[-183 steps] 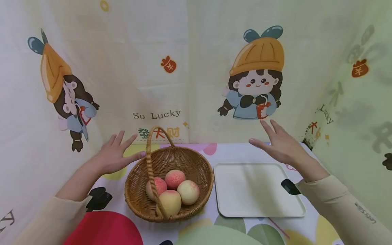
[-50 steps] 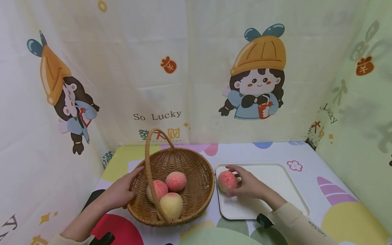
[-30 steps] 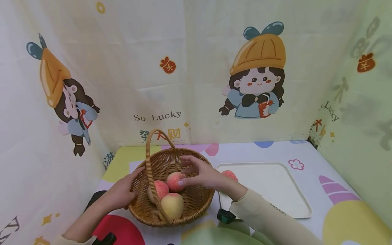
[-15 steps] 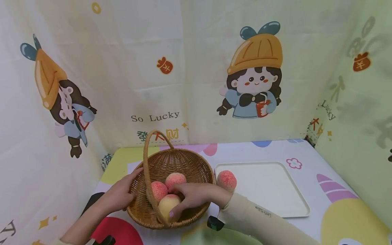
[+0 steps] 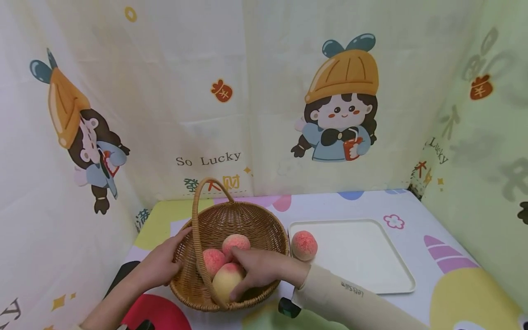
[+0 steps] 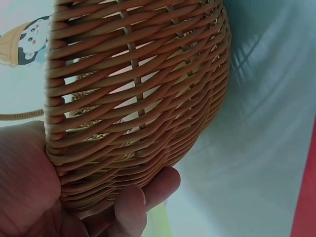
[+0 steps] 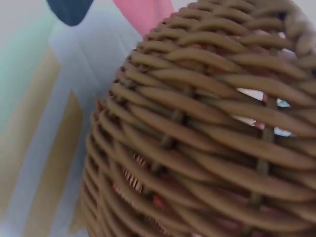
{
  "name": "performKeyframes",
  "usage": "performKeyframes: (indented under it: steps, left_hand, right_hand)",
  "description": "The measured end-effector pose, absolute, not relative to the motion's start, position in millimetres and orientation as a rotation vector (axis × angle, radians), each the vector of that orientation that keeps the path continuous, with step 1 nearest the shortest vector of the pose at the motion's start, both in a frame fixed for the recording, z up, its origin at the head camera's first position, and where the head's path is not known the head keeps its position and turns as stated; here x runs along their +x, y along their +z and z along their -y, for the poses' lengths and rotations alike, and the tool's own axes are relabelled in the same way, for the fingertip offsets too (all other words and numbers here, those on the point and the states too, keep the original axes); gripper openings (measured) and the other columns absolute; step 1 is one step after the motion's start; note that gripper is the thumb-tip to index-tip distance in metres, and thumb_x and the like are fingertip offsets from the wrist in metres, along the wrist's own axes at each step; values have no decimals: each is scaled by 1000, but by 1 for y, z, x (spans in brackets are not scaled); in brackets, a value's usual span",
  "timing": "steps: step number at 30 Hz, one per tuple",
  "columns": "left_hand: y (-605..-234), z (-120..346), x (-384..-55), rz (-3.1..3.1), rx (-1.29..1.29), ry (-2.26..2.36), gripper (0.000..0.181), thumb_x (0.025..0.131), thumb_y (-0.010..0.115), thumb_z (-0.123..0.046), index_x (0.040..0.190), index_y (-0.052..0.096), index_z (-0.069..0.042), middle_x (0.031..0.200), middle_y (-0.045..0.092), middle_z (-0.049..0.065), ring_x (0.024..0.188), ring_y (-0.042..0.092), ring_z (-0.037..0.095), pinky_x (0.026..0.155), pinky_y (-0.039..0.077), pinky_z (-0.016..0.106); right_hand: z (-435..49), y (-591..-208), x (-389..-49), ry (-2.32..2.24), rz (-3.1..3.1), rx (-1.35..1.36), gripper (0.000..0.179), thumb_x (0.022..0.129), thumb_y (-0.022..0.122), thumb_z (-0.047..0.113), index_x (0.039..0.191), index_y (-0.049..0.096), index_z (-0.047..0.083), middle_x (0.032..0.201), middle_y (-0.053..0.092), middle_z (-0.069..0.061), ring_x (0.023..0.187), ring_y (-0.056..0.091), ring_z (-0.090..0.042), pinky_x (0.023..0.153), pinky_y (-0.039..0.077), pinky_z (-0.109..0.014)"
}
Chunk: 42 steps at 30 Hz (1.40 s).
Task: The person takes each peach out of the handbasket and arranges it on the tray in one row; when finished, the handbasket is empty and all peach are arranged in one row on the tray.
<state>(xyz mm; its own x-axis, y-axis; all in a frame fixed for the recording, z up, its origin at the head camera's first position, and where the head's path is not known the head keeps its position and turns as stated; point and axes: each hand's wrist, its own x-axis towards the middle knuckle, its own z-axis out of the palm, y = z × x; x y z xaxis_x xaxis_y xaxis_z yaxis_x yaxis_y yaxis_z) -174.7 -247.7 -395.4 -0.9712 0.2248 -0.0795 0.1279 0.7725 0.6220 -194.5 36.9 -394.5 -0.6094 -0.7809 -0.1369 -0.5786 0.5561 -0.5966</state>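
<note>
A brown wicker basket (image 5: 257, 220) with an arched handle stands on the table, with two pink peaches, one in front (image 5: 213, 260) and one behind (image 5: 237, 241), and a yellow peach (image 5: 222, 282) inside. Reaching over the basket's right side, my right hand (image 5: 261, 268) holds the yellow peach between thumb and fingers. My left hand (image 5: 161, 262) grips the basket's left rim; in the left wrist view its fingers curl under the woven wall (image 6: 138, 98). The right wrist view is filled by the basket's outside (image 7: 212, 128), which hides the right hand.
A white rectangular tray (image 5: 359, 256) lies right of the basket, close to its rim. One pink peach (image 5: 304, 245) rests at the tray's left side. A printed cloth (image 5: 396, 206) covers the table, and patterned curtains (image 5: 272, 91) enclose it at back and sides.
One peach has gone from the basket to the tray, carried by my right hand, which then returned and took hold of the yellow peach. My left hand came onto the basket's rim and stays there.
</note>
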Motion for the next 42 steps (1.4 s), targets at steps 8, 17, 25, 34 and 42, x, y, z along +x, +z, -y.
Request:
performKeyframes:
  steps: [8, 17, 25, 34, 42]
  left_hand:
    - [-395, 248, -174, -2804, 248, 979, 84, 79, 60, 12, 157, 32, -6, 137, 46, 33, 79, 59, 27, 43, 49, 32]
    - [-393, 248, -176, -2779, 211, 986, 83, 82, 63, 10, 157, 31, -6, 138, 45, 35, 77, 59, 26, 44, 50, 34]
    - [-394, 249, -178, -2781, 227, 983, 86, 80, 62, 12, 158, 30, -6, 137, 44, 36, 70, 59, 24, 42, 49, 35]
    - [-394, 249, -177, -2778, 223, 985, 85, 81, 60, 12, 158, 30, -6, 140, 43, 36, 74, 60, 25, 42, 49, 34]
    - [-394, 248, -176, -2773, 209, 993, 86, 79, 59, 13, 158, 30, -7, 139, 44, 34, 74, 57, 25, 43, 49, 35]
  right_hand:
    - [-51, -388, -196, -1084, -2584, -1078, 70, 63, 88, 35, 125, 56, 25, 112, 58, 15, 98, 58, -4, 83, 50, -26]
    - [-93, -377, -207, -1798, -2220, -1022, 78, 71, 86, 13, 137, 45, 14, 132, 51, -3, 109, 61, -24, 86, 56, -39]
    - [-139, -375, -217, -2166, -1970, -969, 67, 85, 74, 17, 140, 38, 4, 132, 50, -15, 109, 60, -27, 89, 54, -37]
    - [-189, -379, -225, -2358, -1900, -600, 42, 91, 37, 22, 132, 39, 18, 119, 55, -3, 96, 57, -18, 83, 49, -33]
    - [-236, -408, -234, -2255, -2026, -462, 40, 98, 43, 16, 138, 44, 14, 121, 55, -2, 99, 58, -18, 85, 51, -31]
